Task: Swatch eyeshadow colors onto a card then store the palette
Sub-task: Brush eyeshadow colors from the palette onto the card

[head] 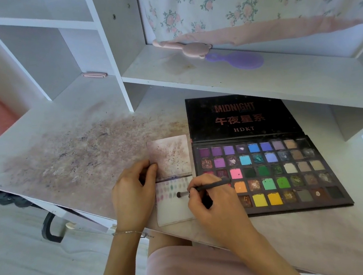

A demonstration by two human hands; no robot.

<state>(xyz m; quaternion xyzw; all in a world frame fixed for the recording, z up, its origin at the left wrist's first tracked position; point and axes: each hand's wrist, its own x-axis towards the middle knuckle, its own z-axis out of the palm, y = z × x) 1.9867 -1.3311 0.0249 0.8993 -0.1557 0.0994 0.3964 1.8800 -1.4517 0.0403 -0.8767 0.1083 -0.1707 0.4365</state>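
Observation:
An open black eyeshadow palette with several coloured pans lies on the desk, its lid laid flat behind it. Left of it lies a folded white card; its lower half bears rows of small pale swatches, its upper half is stained pinkish. My left hand presses on the card's left edge at the fold. My right hand grips a thin dark brush, whose tip touches the card beside the swatches.
The white desk is smeared with powder stains on its left side. A shelf above holds a pink bear-shaped mirror and a purple hairbrush. White cubby shelves stand at the back left. A floral curtain hangs behind.

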